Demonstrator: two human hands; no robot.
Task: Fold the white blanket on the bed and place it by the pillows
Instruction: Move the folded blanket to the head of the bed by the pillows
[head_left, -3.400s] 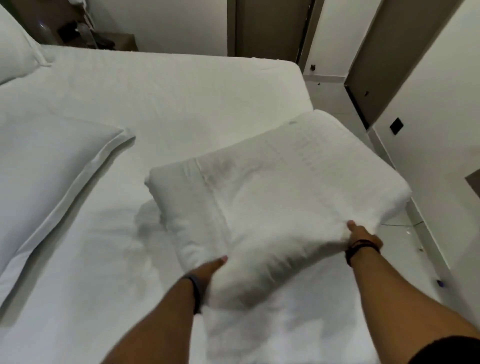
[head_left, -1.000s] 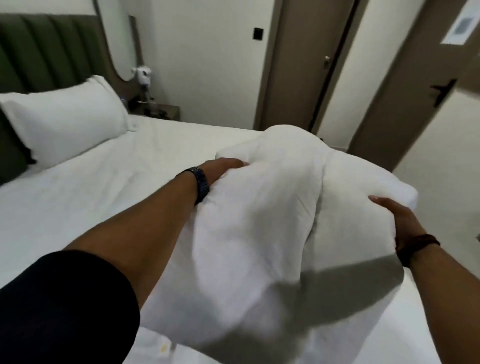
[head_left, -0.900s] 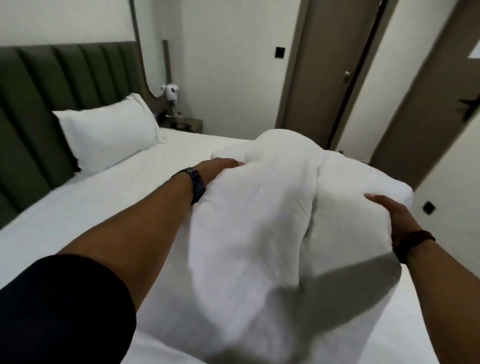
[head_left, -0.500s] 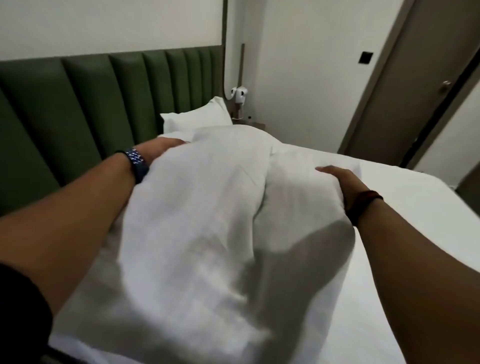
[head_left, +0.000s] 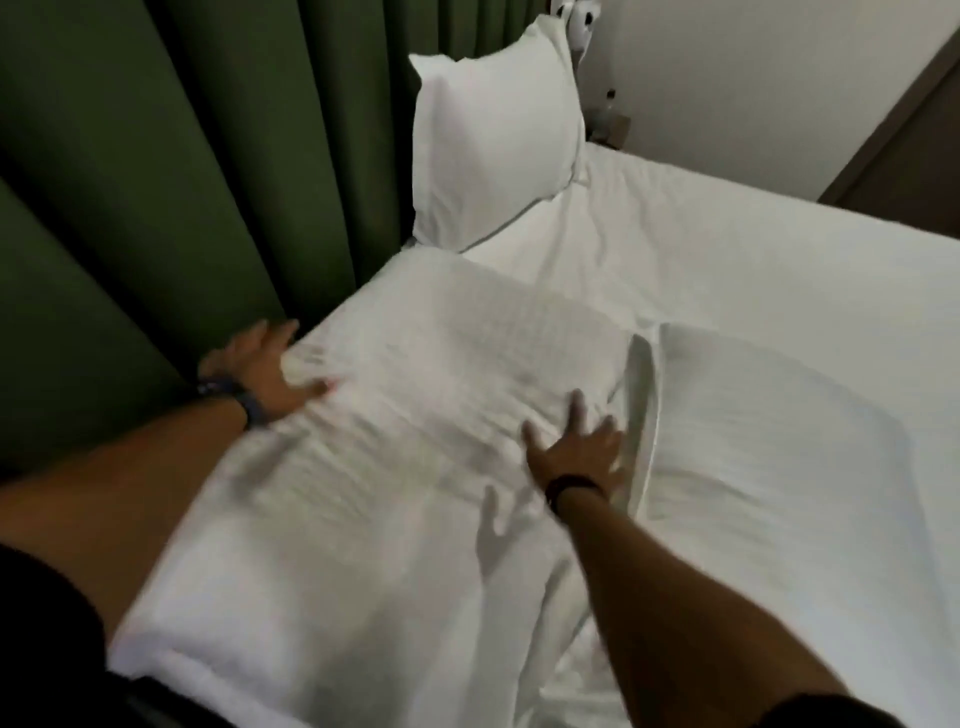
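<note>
The folded white blanket (head_left: 395, 467) lies on the bed (head_left: 753, 260) against the green padded headboard (head_left: 156, 182), its near end running out of the bottom of the view, so how far it reaches there cannot be seen. Motion blur softens its surface and both hands, and its folds are hard to trace.

The left hand (head_left: 265, 371) rests on the blanket's headboard-side edge with the fingers spread and the palm down; it grips nothing that can be seen, and its wrist band is smeared. The right hand (head_left: 576, 447) lies flat and open on the blanket's other edge, fingers splayed, touching cloth but closed on nothing.

Just beside that right edge lies a flat pillow (head_left: 769, 431), touching or nearly touching the blanket; the seam between them is a narrow shadowed fold. An upright pillow (head_left: 493, 135) leans on the headboard just beyond the blanket's far corner. Past both pillows the sheet stretches bare toward the wall.
</note>
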